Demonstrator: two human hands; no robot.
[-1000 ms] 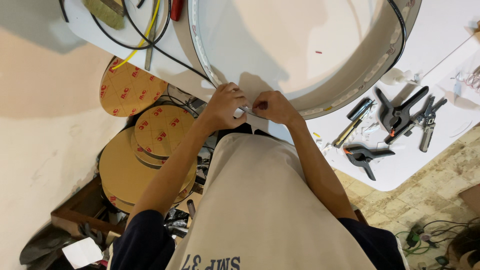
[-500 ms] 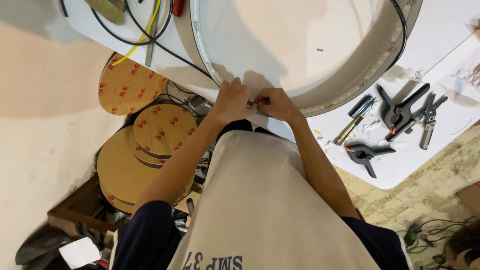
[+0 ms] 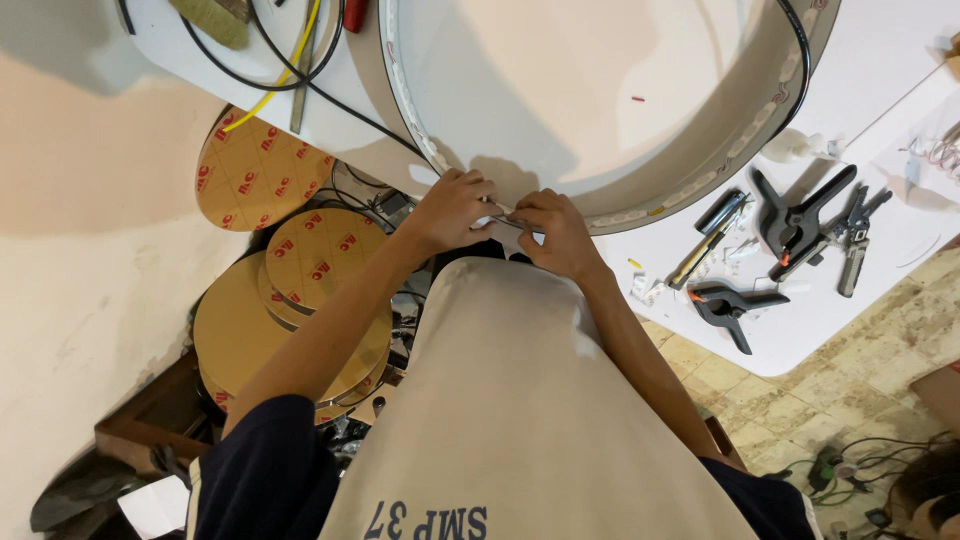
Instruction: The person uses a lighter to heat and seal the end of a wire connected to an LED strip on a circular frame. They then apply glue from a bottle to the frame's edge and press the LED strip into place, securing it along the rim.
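Observation:
A large round white ring frame lies on the white table, with a strip of small lights along its inner wall. My left hand and my right hand meet at the near edge of the ring, fingertips pinched together on a small thin piece at the rim. What the piece is cannot be told at this size. A black cable runs along the ring's far right side.
Black spring clamps, pliers and a utility knife lie on the table's right part. Black and yellow cables cross its left end. Round discs in brown paper are stacked below on the left. Tiled floor at right.
Both hands have shifted slightly left along the ring's near edge and closed together on the small piece; the view has tilted a little.

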